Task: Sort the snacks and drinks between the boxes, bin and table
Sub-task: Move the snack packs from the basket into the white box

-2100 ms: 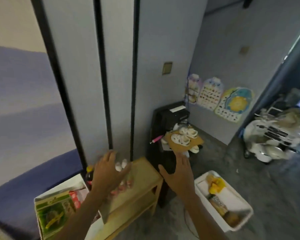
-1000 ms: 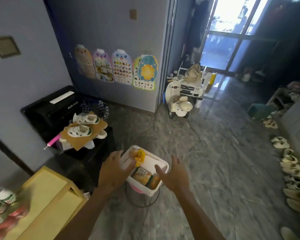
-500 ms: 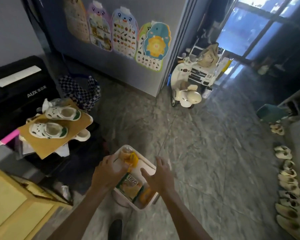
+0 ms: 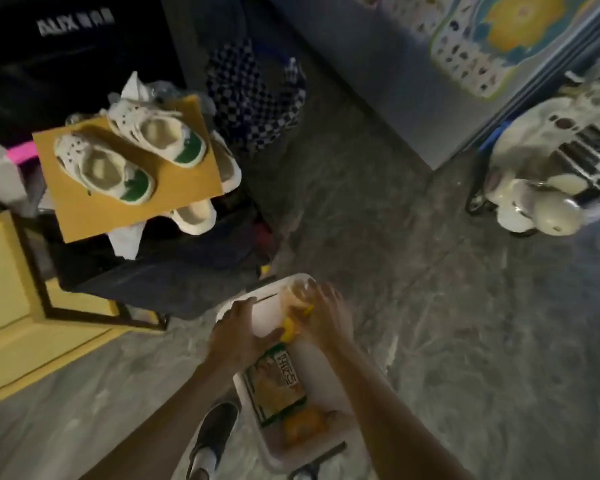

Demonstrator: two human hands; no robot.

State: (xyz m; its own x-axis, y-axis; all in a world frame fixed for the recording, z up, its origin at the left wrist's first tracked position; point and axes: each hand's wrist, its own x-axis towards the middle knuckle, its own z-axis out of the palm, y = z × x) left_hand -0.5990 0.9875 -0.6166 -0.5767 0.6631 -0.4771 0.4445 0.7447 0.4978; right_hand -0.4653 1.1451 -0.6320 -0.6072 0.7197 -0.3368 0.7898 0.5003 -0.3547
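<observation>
At the far left, a yellow wooden table [image 4: 11, 299] is standing on the stone floor. Just right of it and farther back, a cardboard sheet [image 4: 132, 199] is lying on a dark unit, carrying a pair of white sandals with green heels [image 4: 125, 161]. A checkered cloth [image 4: 257, 98] is hanging behind it.

Low in the middle, a white plastic bin [image 4: 326, 368] is sitting on the floor, and both hands are reaching into its far end. The left hand [image 4: 238, 336] is resting over the bin's left rim, fingers curled inward and the thumb stretching toward a yellow item [image 4: 289, 332] that is lying just beside its tip; whether it is actually gripping anything, I cannot tell. A snack packet with green edging [image 4: 276, 386] is lying flat in the bin directly below that hand, close against the wrist, and an orange-coloured item [image 4: 305, 424] is lying at the bin's near end, beyond the packet.

The right hand [image 4: 328, 318] is spreading its fingers around a clear bottle of amber drink [image 4: 300, 294] at the bin's far corner, its fingers touching the bottle's right side; the blur is making a firm grasp impossible to confirm.

At the far right, a white ride-on toy car [image 4: 551, 168] is parked against the wall.
</observation>
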